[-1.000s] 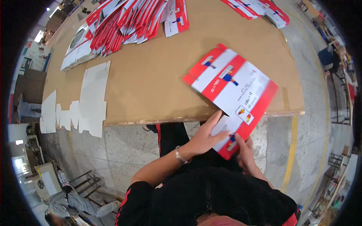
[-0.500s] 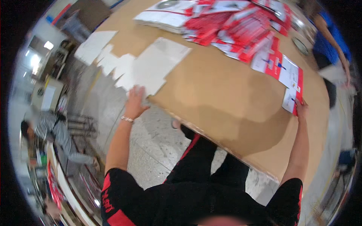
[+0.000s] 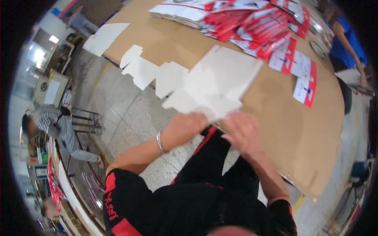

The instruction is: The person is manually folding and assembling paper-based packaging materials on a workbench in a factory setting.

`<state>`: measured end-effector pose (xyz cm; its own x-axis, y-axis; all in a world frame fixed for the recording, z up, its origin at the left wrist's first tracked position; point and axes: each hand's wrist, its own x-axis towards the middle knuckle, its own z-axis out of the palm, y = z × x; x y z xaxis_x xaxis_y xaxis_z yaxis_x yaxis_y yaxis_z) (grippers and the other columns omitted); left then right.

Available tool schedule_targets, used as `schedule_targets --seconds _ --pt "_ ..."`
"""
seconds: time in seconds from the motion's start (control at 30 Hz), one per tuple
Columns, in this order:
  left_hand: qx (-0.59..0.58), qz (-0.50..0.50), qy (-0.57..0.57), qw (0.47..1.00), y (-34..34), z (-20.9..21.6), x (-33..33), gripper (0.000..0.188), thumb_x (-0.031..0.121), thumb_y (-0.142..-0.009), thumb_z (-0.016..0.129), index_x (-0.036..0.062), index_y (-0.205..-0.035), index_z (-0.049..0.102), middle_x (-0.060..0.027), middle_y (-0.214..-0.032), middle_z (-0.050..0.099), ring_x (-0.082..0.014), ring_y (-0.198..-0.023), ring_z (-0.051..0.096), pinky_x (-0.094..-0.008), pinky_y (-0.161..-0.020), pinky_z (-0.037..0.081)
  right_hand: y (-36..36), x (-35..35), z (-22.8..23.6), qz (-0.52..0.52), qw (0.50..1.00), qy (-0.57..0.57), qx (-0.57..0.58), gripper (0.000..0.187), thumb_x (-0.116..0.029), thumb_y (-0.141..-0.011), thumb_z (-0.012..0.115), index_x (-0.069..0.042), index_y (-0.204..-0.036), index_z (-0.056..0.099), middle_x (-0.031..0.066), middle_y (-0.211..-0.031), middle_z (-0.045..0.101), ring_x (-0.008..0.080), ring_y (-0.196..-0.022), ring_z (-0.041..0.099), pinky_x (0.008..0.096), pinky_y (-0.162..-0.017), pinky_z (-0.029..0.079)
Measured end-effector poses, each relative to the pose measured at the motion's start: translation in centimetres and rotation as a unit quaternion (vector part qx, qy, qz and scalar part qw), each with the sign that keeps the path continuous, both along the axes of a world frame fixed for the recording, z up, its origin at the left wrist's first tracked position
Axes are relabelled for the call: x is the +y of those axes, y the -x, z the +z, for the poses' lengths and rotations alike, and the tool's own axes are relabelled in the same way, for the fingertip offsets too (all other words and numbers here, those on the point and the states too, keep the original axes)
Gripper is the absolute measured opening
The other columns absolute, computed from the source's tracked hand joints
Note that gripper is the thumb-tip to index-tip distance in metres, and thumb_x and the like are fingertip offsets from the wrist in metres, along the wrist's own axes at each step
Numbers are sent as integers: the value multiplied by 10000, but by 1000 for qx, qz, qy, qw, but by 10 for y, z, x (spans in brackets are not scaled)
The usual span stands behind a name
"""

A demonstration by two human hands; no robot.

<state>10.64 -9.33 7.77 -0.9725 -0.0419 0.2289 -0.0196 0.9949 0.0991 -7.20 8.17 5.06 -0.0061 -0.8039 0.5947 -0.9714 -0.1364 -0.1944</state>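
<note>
A white die-cut cardboard box blank [image 3: 220,78] lies plain side up across the table's near edge, its notched flaps stretching out to the left. My left hand [image 3: 185,128], with a silver bracelet at the wrist, is closed on the near edge of this blank. Close beside it my right hand [image 3: 245,131] pinches the same edge, thumb low and fingers on top, slightly blurred. What exactly lies between the fingertips is partly hidden. Three red-and-white printed cards or flat boxes [image 3: 303,86] overlap on the table to the right.
The brown table [image 3: 291,129] carries a heap of red-and-white printed pieces [image 3: 252,29] and a stack of white blanks [image 3: 179,13] at the back. Another white blank [image 3: 105,38] overhangs the far left edge. A person in blue [image 3: 342,43] stands at the right; another sits at left.
My left hand has moved right and closed on the blank's edge. The right hand has left the printed cards and come left to it. The blank has shifted right and nearer.
</note>
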Motion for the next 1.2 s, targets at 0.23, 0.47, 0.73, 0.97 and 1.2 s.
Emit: schedule_targets --seconds 0.23,0.47,0.73,0.97,1.2 --pt "-2 -118 -155 981 -3 -19 37 915 483 -541 828 115 -1321 522 -97 -1343 536 -272 -1231 515 -429 -1023 416 -19 125 -30 -146 971 -67 -178 215 -33 -685 652 -78 -892 690 61 -924 660 231 -973 583 409 -901 425" --pt "-31 -147 -84 985 65 -78 19 516 186 -713 737 122 -1210 611 -57 -1360 523 -270 -1308 421 -445 -1055 354 -11 267 -15 -299 855 -20 -422 155 -41 -703 673 -78 -851 701 65 -894 644 240 -950 574 362 -897 399" --pt "63 40 -232 970 106 -91 84 263 185 -777 711 97 -1025 702 -30 -1232 604 -226 -1108 521 -382 -951 383 -34 294 -46 -484 864 -46 -130 185 -97 -782 655 -88 -964 685 58 -980 662 249 -925 598 367 -895 402" --pt "-31 -231 -297 926 115 -89 118 314 175 -824 687 34 -1102 658 -80 -1338 554 -277 -1332 422 -475 -1143 237 -23 284 -50 -545 804 14 -238 713 -159 -744 765 -71 -1378 449 101 -926 645 248 -812 615 364 -770 497" --pt "75 -78 -331 937 142 -111 162 346 179 -897 592 67 -1224 593 -67 -1339 548 -299 -1357 380 -571 -1135 138 -22 260 -57 -646 658 63 -382 783 -196 -786 773 -72 -1440 360 83 -891 594 158 -749 535 307 -694 472"
